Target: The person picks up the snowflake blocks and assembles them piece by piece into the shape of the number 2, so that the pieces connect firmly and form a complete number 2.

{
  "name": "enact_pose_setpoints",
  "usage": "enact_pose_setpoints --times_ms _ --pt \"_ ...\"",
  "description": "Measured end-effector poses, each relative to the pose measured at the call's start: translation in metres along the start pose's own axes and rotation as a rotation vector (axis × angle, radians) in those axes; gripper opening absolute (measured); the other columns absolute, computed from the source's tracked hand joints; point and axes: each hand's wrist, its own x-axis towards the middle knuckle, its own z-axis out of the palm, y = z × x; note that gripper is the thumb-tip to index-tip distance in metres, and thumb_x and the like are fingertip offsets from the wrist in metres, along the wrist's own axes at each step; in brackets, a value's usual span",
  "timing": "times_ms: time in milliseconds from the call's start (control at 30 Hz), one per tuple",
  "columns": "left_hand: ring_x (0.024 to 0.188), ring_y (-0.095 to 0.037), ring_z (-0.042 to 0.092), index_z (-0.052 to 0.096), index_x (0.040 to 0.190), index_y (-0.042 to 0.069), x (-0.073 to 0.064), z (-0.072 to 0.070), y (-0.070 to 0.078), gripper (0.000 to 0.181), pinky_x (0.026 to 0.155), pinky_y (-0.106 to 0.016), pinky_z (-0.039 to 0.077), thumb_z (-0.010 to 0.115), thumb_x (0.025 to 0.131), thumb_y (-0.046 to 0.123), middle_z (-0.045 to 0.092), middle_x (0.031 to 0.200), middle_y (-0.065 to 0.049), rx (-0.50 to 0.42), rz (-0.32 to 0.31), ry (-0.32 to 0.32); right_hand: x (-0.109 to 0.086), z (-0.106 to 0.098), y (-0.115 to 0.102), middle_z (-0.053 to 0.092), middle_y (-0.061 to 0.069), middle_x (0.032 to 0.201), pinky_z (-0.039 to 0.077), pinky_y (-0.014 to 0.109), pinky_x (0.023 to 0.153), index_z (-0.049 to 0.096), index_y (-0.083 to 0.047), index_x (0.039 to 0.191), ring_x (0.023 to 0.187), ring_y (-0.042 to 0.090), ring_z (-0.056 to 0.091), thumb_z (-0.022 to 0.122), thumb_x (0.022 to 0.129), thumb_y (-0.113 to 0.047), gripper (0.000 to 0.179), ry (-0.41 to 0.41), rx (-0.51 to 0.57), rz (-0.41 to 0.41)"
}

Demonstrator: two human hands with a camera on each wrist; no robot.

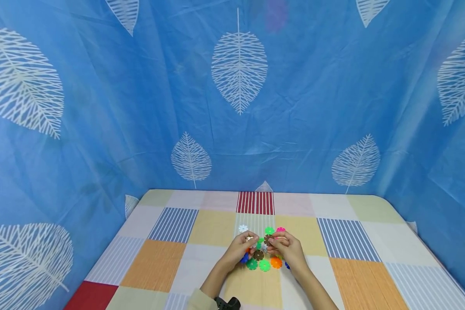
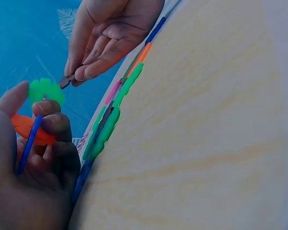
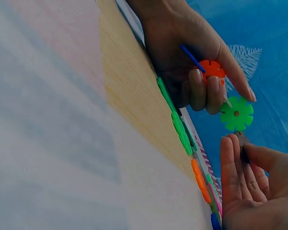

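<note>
Patchwork tablecloth (image 1: 209,228) underneath, left hand (image 1: 237,250) pinches a bright-green notched plastic disc (image 3: 241,120), right hand (image 1: 290,250) pinches a brown plastic disc (image 1: 268,239) against it, guessing mid-join, so next needs careful lining up.

The head view is bright; the 2 wrist views dim, their tablecloth (image 3: 53,129) blurred.

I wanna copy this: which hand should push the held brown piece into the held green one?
Probably the right hand: it pinches the brown piece beside the green piece, which the left hand holds.
</note>
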Motion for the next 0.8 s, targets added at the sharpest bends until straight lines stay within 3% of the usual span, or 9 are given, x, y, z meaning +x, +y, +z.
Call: enact_pose_setpoints --times_ms 233,433,700,800 --pt "0.047 -0.006 0.041 0.049 0.100 -0.008 0.000 -0.002 -0.001 0.023 0.045 -0.016 0.039 0.045 0.098 0.015 0.045 0.059 0.002 -0.021 0.008 -0.063 -0.002 0.000 0.000 0.066 0.016 0.083 0.055 0.032 0.067 0.053 0.012 0.114 0.069 0.023 0.065 0.061 0.087 -0.002 0.031 -0.037 0.001 0.051" --pt "0.049 -0.009 0.045 0.048 0.103 -0.006 -0.001 -0.003 0.000 0.025 0.049 -0.018 0.042 0.042 0.099 0.018 0.048 0.062 -0.001 0.008 0.029 -0.090 -0.002 0.000 -0.001 0.066 0.016 0.085 0.055 0.032 0.068 0.052 0.014 0.113 0.069 0.021 0.064 0.060 0.087 0.001 0.031 -0.057 0.027 0.039" --pt "0.049 -0.008 0.045 0.047 0.102 -0.007 -0.006 0.001 0.009 0.023 0.049 -0.018 0.044 0.045 0.098 0.016 0.049 0.063 -0.002 0.019 0.031 -0.103 -0.002 -0.001 0.002 0.066 0.016 0.085 0.055 0.030 0.062 0.055 0.013 0.110 0.064 0.019 0.063 0.060 0.086 0.002 0.026 0.030 0.043 -0.006" --pt "0.046 -0.009 0.046 0.049 0.100 -0.006 -0.011 0.002 0.015 0.020 0.048 -0.018 0.043 0.047 0.097 0.014 0.050 0.060 -0.002 0.035 0.064 -0.103 -0.002 0.001 0.002 0.065 0.017 0.085 0.055 0.029 0.062 0.055 0.013 0.109 0.063 0.018 0.063 0.060 0.086 0.001 0.026 0.024 0.046 -0.021"
